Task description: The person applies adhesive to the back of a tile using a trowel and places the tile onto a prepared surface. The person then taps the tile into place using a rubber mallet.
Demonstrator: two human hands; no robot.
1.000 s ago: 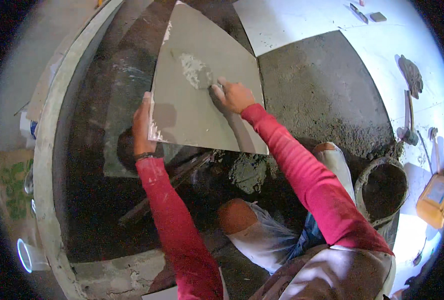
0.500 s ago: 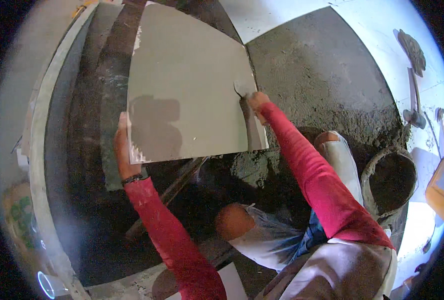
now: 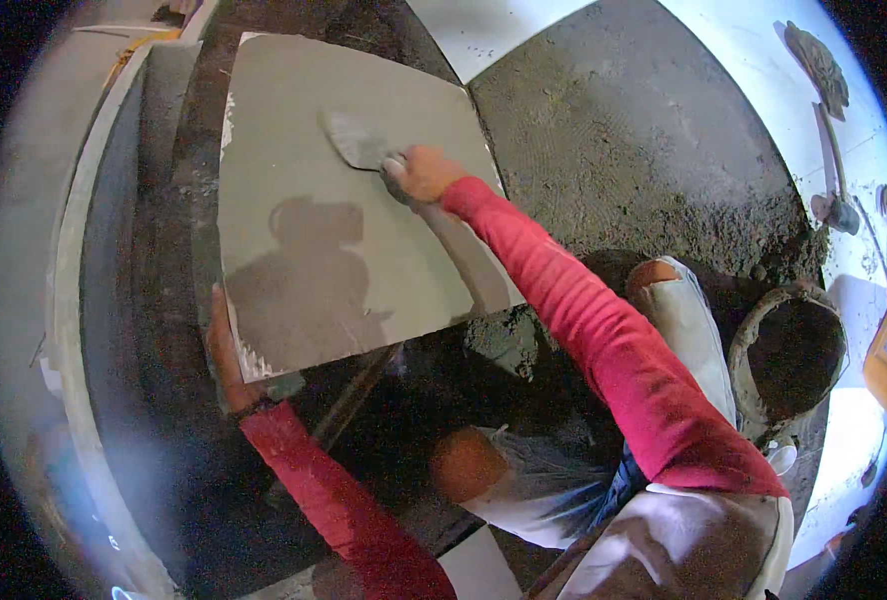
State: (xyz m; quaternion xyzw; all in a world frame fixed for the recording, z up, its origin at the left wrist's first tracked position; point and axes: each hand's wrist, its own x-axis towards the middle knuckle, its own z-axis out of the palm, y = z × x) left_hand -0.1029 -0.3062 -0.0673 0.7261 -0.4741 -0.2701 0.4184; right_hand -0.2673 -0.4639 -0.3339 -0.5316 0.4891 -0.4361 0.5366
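A large square tile (image 3: 284,130) with a smooth grey-beige face lies tilted in front of me, pale rough patches along its left edge. My left hand (image 3: 226,350) is closed around its near left edge, the fingers partly hidden beneath. Over the tile's far half, my right hand (image 3: 429,173) grips the handle of a trowel (image 3: 354,143). The trowel's blade is flat against or just over the face, pointing left. Shadows of my head and arm fall across the tile.
Rough grey mortar (image 3: 624,130) spreads to the right, beside white floor tiles (image 3: 524,25). A mortar-caked bucket (image 3: 744,385) stands right of my knees. Farther right lie a mallet (image 3: 834,205) and a crumpled cloth (image 3: 817,70). A raised ledge (image 3: 69,300) runs along the left.
My right hand has swept the trowel leftward from the tile's right edge to its far middle. The tile and my left hand have shifted left and nearer to me.
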